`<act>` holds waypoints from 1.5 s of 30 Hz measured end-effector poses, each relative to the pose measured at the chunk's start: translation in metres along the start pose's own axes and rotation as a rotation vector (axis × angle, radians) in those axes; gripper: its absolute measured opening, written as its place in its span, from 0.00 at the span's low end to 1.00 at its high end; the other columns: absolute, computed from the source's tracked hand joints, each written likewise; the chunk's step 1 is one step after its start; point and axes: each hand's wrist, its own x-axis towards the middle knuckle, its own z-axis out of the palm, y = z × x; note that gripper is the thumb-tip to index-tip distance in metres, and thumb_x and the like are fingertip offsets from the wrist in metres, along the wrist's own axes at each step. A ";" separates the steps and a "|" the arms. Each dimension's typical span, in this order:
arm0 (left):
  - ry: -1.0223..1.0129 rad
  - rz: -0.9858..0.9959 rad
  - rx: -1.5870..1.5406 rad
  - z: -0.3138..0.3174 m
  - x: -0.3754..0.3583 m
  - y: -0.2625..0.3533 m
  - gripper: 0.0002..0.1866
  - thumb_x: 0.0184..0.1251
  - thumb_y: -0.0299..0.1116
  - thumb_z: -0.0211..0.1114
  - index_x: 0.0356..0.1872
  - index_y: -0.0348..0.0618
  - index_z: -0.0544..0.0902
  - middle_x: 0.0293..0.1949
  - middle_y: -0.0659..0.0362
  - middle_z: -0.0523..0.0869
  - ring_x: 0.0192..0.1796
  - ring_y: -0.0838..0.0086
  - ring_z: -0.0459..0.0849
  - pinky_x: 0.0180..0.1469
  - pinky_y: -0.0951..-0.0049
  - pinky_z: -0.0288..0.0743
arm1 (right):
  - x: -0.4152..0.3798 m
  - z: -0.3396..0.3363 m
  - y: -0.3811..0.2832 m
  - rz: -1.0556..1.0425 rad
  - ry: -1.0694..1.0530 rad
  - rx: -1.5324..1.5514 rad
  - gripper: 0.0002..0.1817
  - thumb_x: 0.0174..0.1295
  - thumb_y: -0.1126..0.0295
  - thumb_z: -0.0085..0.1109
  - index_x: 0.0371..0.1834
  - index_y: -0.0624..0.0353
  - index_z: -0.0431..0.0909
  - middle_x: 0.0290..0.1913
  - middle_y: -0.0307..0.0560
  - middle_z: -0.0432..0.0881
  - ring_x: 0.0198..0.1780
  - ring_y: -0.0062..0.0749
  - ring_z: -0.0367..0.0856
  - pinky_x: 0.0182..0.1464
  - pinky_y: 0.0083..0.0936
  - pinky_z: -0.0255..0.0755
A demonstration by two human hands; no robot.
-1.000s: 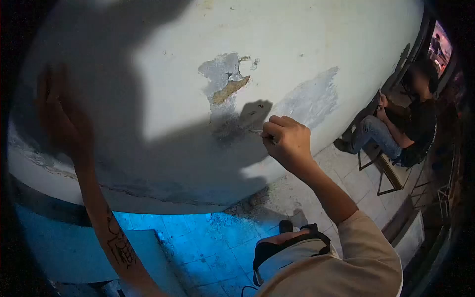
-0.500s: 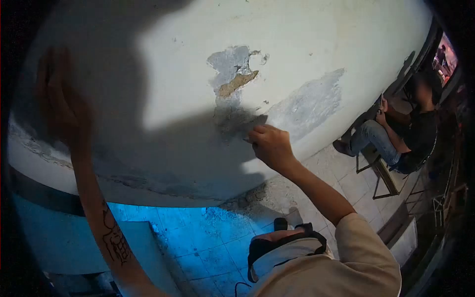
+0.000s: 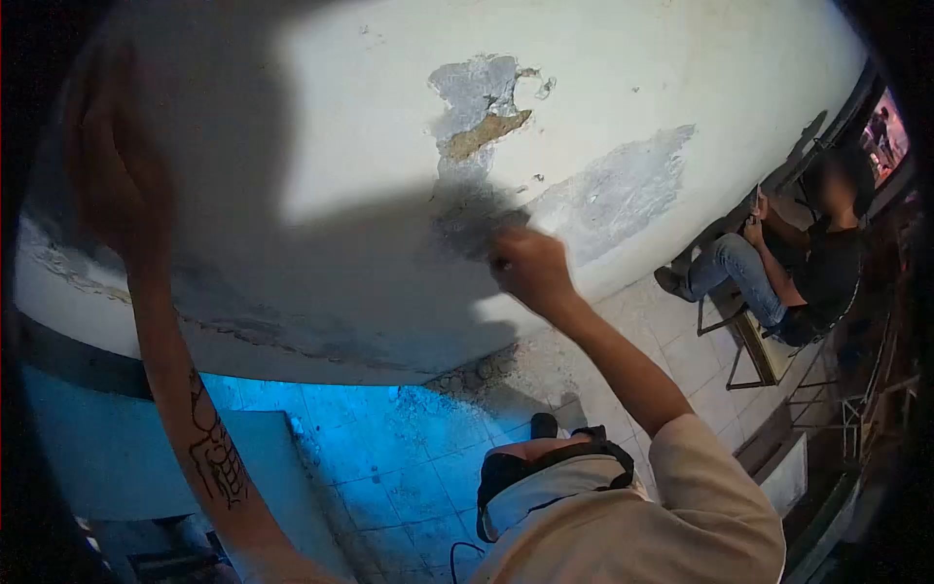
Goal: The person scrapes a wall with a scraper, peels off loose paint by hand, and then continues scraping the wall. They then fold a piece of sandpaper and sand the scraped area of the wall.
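Note:
The white wall [image 3: 370, 136] curves across the view, its paint broken by a grey patch with bare brown plaster [image 3: 482, 134] in it. My right hand [image 3: 530, 268] is closed in a fist, knuckles up, at the lower edge of the grey patch. What its fingers hold is hidden; I cannot tell what it is. Raised at the far left, my left hand [image 3: 122, 185] is in deep shadow, fingers stretched upward along the wall. A second grey scraped patch [image 3: 628, 180] spreads to the right of my right hand.
A person [image 3: 827, 243] sits on a low stool [image 3: 759, 346] at the right, both hands raised in front. Crumbled debris [image 3: 477, 375] lies at the wall's foot on the tiled floor [image 3: 409, 487], partly lit blue. A pale blue block [image 3: 185, 443] stands at lower left.
The view has tilted slightly, so the wall patches sit higher and a little to the right. My right hand stays by the grey patch, now blurred, its fist turned a little. My left hand appears higher.

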 end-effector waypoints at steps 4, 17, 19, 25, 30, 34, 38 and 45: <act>0.047 0.021 -0.062 0.003 -0.003 -0.005 0.19 0.74 0.34 0.40 0.61 0.46 0.71 0.63 0.54 0.71 0.66 0.60 0.67 0.67 0.59 0.57 | -0.017 0.021 0.005 -0.133 0.023 -0.061 0.04 0.45 0.76 0.59 0.22 0.52 0.76 0.28 0.37 0.77 0.31 0.33 0.79 0.26 0.30 0.73; -0.105 -0.010 0.057 -0.016 -0.002 -0.010 0.15 0.73 0.29 0.45 0.56 0.42 0.74 0.57 0.55 0.76 0.63 0.61 0.70 0.64 0.63 0.65 | -0.012 -0.039 -0.014 0.033 0.120 0.115 0.07 0.42 0.75 0.61 0.19 0.53 0.72 0.23 0.38 0.73 0.28 0.33 0.78 0.27 0.29 0.72; -0.022 -0.012 0.044 -0.019 0.002 -0.001 0.15 0.72 0.28 0.44 0.56 0.42 0.74 0.58 0.54 0.76 0.64 0.61 0.69 0.64 0.62 0.65 | -0.012 0.004 -0.003 0.046 0.092 -0.004 0.08 0.41 0.77 0.63 0.17 0.54 0.71 0.20 0.38 0.73 0.25 0.32 0.77 0.25 0.28 0.71; -0.016 -0.046 0.000 -0.016 0.006 0.004 0.17 0.74 0.31 0.43 0.60 0.44 0.71 0.61 0.53 0.73 0.66 0.59 0.68 0.66 0.59 0.61 | -0.012 -0.019 -0.002 0.091 0.130 0.216 0.07 0.40 0.75 0.63 0.18 0.54 0.72 0.23 0.38 0.76 0.26 0.33 0.78 0.27 0.30 0.72; 0.003 -0.090 -0.005 -0.020 0.014 0.018 0.16 0.72 0.27 0.44 0.57 0.43 0.73 0.58 0.54 0.75 0.63 0.60 0.70 0.63 0.63 0.66 | -0.017 -0.003 0.000 0.076 0.077 0.141 0.06 0.40 0.75 0.63 0.19 0.54 0.73 0.24 0.38 0.76 0.28 0.34 0.79 0.28 0.32 0.73; 0.028 -0.084 0.009 -0.017 0.012 0.016 0.16 0.72 0.27 0.45 0.57 0.44 0.74 0.58 0.53 0.75 0.63 0.60 0.70 0.63 0.62 0.66 | -0.017 -0.027 -0.003 0.170 0.176 0.199 0.04 0.41 0.73 0.61 0.20 0.54 0.75 0.25 0.39 0.76 0.29 0.37 0.79 0.28 0.35 0.73; -0.056 -0.109 0.085 -0.021 0.013 0.014 0.16 0.72 0.27 0.45 0.56 0.43 0.74 0.58 0.52 0.75 0.62 0.60 0.71 0.64 0.62 0.66 | -0.023 0.016 -0.003 0.041 0.145 -0.003 0.09 0.39 0.76 0.64 0.16 0.53 0.72 0.21 0.37 0.75 0.24 0.31 0.77 0.26 0.26 0.72; 0.013 -0.099 -0.034 -0.019 0.009 0.013 0.16 0.72 0.28 0.43 0.56 0.43 0.74 0.58 0.52 0.75 0.62 0.58 0.71 0.63 0.61 0.65 | -0.015 0.001 -0.008 0.147 0.205 0.208 0.08 0.39 0.76 0.61 0.17 0.52 0.71 0.21 0.38 0.74 0.26 0.34 0.78 0.25 0.30 0.71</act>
